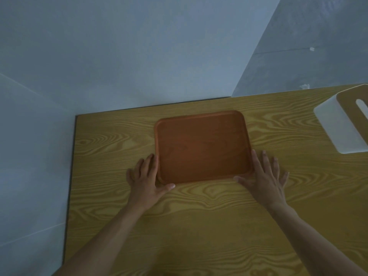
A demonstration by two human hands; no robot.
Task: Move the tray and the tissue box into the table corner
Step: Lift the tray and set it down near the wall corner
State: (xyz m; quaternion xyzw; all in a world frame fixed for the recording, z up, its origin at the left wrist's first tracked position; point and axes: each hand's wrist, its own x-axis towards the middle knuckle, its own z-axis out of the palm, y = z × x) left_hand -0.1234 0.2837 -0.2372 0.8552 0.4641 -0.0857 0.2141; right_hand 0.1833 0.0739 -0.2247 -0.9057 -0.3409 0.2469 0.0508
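Two bare forearms reach forward over the wood-grain table (199, 226). The left hand (146, 181) lies flat on the tabletop with its fingers spread and stretched along the left edge of the tray (202, 148), the thumb pointing across just below the tray's near left corner. The right hand (263, 179) lies flat too, fingers fanned wide, its index finger along the tray's right edge and its thumb touching the near right corner. Neither hand closes around anything; both press against the tray's sides from outside.

The tray is reddish-brown, rectangular with rounded corners and a low rim, and sits flat on the table, near the far edge but well apart from the far left corner. Farther right, near the far edge, stands the tissue box (342, 124), white with a slotted wooden top, partly cut off by the frame. Pale walls (119, 56) rise behind the table.
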